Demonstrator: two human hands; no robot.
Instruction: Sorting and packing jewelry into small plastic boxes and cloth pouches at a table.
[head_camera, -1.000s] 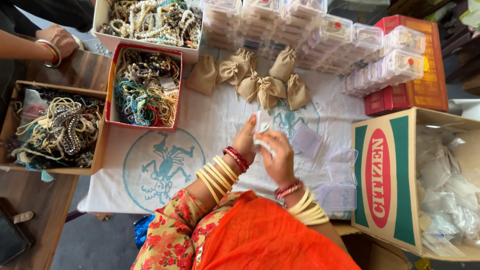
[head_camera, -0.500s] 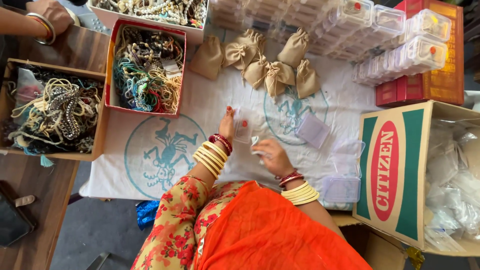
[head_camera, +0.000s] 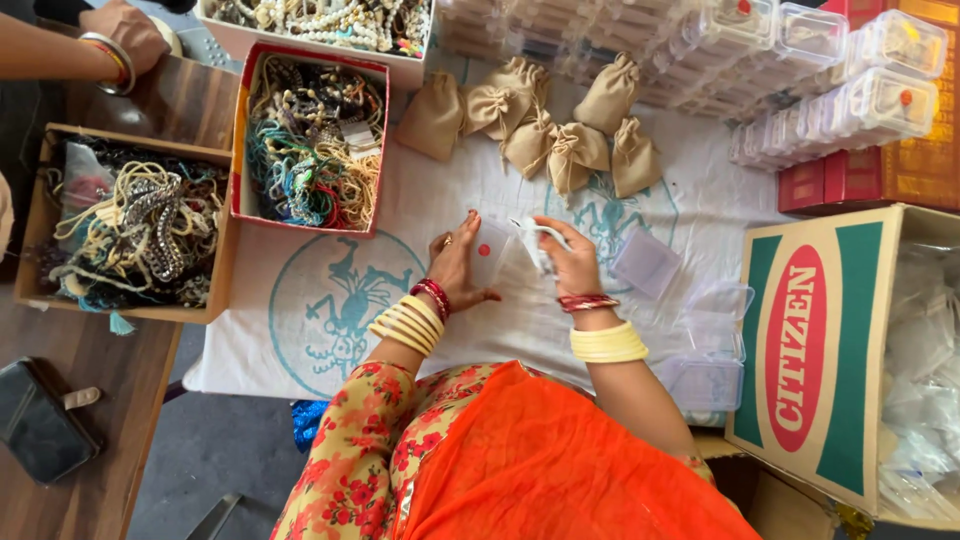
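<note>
1. The left hand (head_camera: 457, 268) held a small clear plastic box (head_camera: 492, 251) with a red dot against the white cloth (head_camera: 300, 330)
2. The right hand (head_camera: 572, 262) pinched a pale piece (head_camera: 533, 238) just beside that box
3. Tan drawstring pouches (head_camera: 560, 140) lay beyond both hands

Centre frame: left hand (head_camera: 455, 268) and right hand (head_camera: 572, 262) together hold a small clear box (head_camera: 497, 250) with a red dot over the white cloth (head_camera: 300, 330). Tan drawstring pouches (head_camera: 545, 125) above; red tray of beaded necklaces (head_camera: 312, 140) upper left.
</note>
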